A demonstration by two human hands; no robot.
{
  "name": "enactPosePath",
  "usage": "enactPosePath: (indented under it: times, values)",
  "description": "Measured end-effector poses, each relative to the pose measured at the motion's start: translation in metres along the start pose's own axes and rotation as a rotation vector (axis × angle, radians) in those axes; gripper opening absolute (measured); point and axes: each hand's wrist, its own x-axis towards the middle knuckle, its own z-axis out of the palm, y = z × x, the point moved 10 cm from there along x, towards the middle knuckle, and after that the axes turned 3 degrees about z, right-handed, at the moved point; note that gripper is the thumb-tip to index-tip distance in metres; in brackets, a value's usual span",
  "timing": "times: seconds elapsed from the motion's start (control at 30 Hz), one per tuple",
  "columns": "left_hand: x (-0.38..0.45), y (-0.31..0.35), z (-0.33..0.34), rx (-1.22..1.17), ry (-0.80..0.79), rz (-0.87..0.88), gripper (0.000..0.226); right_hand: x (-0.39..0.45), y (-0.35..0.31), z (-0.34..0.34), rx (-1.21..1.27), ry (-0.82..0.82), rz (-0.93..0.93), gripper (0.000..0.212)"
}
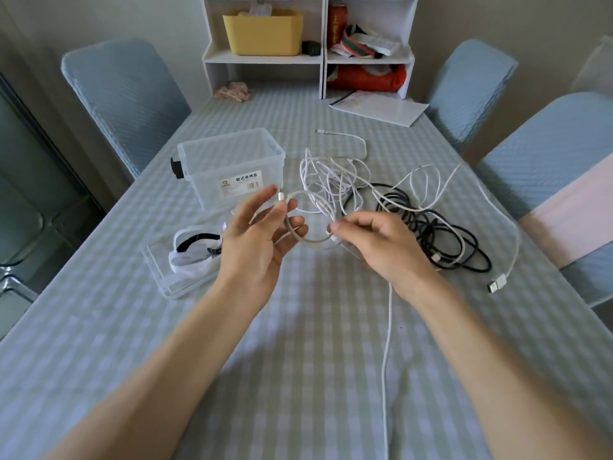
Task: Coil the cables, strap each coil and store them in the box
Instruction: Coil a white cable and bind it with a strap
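My left hand (pixel 262 234) is raised palm-up above the table, and a white cable (pixel 310 241) loops around its fingers, plug end by the fingertips. My right hand (pixel 374 240) pinches the same cable at the loop's right end. The rest of this cable trails down toward the table's near edge. Behind my hands lies a tangle of white cables (pixel 335 180), and a black cable (pixel 441 234) is heaped to the right. A clear plastic box (pixel 232 167) stands open at the left. Its lid (pixel 179 273) lies in front of it, holding black and white straps (pixel 192 247).
A white USB plug (pixel 497 283) lies near the right edge of the checked tablecloth. White papers (pixel 378 107) and a white shelf unit (pixel 308 58) with a yellow bin (pixel 263 33) stand at the far end. Blue covered chairs (pixel 122 94) surround the table.
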Motion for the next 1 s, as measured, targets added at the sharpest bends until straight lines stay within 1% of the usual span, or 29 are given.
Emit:
enactPosePath:
  times: [0.1,0.2,0.33,0.43,0.53,0.73,0.9,1.0]
  values:
    - [-0.002,-0.007,0.005,-0.008,-0.032,-0.048,0.030,0.000,0.000,0.006,0.078,-0.078,0.002,0.023]
    - [0.000,-0.006,0.003,0.035,-0.029,-0.050,0.027,0.000,0.002,0.011,-0.019,-0.138,-0.006,0.023]
    - [0.003,-0.001,-0.008,0.105,0.042,-0.032,0.015,-0.001,0.011,0.019,-0.119,-0.216,0.035,0.028]
    - [0.004,0.002,-0.009,0.144,0.061,-0.010,0.012,-0.002,0.010,0.017,-0.094,-0.210,0.038,0.027]
    - [0.006,0.008,-0.011,0.119,0.083,0.007,0.008,-0.003,0.009,0.018,-0.075,-0.218,0.044,0.024]
    - [0.004,0.001,-0.003,0.125,0.045,-0.028,0.007,-0.005,0.010,0.027,-0.088,-0.240,0.060,0.022]
    - [-0.006,-0.019,0.015,0.170,-0.074,-0.087,0.025,-0.003,0.011,0.023,-0.050,-0.158,0.095,0.025]
    - [-0.005,-0.017,0.011,0.209,-0.037,-0.065,0.029,-0.003,0.011,0.021,-0.100,-0.136,0.086,0.024]
